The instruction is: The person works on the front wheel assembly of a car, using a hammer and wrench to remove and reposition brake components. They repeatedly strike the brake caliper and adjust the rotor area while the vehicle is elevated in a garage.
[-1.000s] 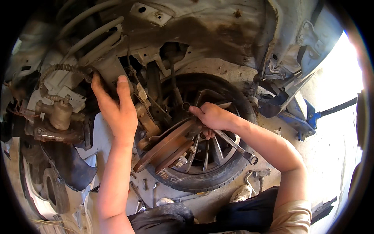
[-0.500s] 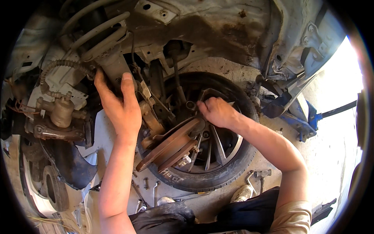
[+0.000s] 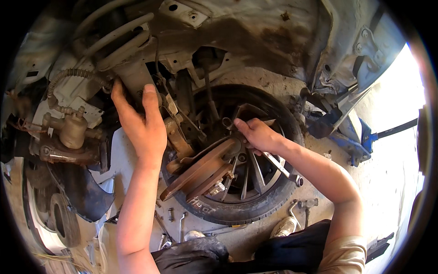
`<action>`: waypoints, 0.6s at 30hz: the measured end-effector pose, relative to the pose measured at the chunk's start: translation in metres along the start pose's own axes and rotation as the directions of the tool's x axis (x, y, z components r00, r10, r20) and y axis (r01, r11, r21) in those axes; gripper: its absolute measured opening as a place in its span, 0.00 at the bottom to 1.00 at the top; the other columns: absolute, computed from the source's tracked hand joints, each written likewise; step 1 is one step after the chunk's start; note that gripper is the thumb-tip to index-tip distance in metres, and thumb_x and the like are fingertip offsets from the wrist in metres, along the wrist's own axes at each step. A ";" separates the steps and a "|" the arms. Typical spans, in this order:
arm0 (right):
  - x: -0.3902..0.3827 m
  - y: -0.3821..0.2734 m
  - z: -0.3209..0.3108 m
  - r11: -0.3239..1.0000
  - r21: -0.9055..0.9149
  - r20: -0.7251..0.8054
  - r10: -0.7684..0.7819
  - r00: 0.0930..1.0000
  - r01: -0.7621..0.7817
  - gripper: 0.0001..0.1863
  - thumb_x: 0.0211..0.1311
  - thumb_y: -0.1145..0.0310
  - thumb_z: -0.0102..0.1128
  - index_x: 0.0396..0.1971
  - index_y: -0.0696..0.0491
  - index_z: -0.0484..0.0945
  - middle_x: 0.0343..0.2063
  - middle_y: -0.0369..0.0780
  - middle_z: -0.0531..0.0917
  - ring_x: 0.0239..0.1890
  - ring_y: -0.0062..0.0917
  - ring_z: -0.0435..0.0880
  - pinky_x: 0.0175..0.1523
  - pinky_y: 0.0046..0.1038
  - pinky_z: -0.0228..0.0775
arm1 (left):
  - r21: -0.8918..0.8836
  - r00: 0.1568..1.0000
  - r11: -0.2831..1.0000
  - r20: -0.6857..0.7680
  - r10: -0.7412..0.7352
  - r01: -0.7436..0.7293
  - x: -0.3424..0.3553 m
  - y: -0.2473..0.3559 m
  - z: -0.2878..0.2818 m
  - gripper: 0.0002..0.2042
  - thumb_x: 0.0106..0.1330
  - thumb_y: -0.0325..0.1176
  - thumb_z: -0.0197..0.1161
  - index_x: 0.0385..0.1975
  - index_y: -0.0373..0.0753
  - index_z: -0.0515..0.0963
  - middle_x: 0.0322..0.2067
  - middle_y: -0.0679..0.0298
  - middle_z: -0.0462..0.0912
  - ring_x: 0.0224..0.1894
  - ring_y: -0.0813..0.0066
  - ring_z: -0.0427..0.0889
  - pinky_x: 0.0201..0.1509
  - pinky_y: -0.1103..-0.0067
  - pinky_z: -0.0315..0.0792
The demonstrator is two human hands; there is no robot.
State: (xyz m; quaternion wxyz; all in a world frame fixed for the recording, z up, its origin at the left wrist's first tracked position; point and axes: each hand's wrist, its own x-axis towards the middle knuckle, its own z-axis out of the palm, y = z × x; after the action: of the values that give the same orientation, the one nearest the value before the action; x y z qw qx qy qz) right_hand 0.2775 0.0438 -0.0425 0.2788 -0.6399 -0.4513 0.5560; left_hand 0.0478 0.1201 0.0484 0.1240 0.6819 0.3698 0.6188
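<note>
My left hand point(image 3: 143, 130) is wrapped around the lower body of the suspension strut point(image 3: 132, 80), thumb in front and fingers round its left side. A long silver wrench point(image 3: 276, 165) is gripped in my right hand point(image 3: 258, 134), its ring end pointing down to the right over the tyre. By my right thumb is a round open ring point(image 3: 226, 122); I cannot tell whether it belongs to the wrench or the steering knuckle. Below and between my hands, the rusty brake disc point(image 3: 200, 166) hangs tilted on its hub.
An alloy wheel with its tyre point(image 3: 273, 201) lies flat under the disc. The brake caliper point(image 3: 68, 153) hangs at left. A blue jack point(image 3: 358, 144) stands at right. A hammer point(image 3: 308, 205) and several small tools lie on the floor near my shoes.
My right hand has turned and shifted slightly right, and the wrench now shows beneath it. My left hand stays on the strut.
</note>
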 end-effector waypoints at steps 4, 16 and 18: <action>-0.007 -0.014 0.010 0.991 0.115 0.083 0.056 0.995 -0.065 0.32 0.74 0.44 0.39 0.23 0.60 0.70 0.12 0.38 0.72 0.12 0.24 0.76 0.17 0.24 0.71 | 0.050 0.999 0.998 -0.015 0.037 -0.036 0.000 -0.008 0.000 0.29 0.70 0.39 0.58 0.63 0.25 0.58 0.57 0.44 0.69 0.57 0.59 0.71 0.63 0.70 0.63; 0.010 -0.006 0.006 0.990 -0.141 0.006 0.019 1.000 -0.018 0.36 0.74 0.43 0.39 0.16 0.61 0.70 0.12 0.44 0.75 0.12 0.29 0.78 0.17 0.31 0.71 | 0.007 1.000 1.000 -0.017 0.001 -0.001 -0.001 -0.001 0.003 0.30 0.70 0.39 0.58 0.63 0.25 0.57 0.58 0.44 0.68 0.58 0.59 0.70 0.64 0.70 0.62; 0.009 -0.006 0.008 0.975 -0.220 -0.042 0.015 0.999 -0.024 0.37 0.73 0.44 0.40 0.16 0.64 0.72 0.15 0.49 0.79 0.16 0.37 0.81 0.23 0.37 0.74 | -0.008 1.000 1.000 -0.012 -0.015 0.015 -0.001 0.000 0.003 0.30 0.69 0.39 0.58 0.64 0.25 0.57 0.58 0.44 0.68 0.59 0.58 0.70 0.64 0.70 0.62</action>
State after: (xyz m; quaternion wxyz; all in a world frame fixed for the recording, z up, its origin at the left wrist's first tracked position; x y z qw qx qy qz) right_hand 0.2679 0.0534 -0.0434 0.2099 -0.6822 -0.4982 0.4923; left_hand 0.0505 0.1200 0.0467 0.1289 0.6750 0.3732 0.6233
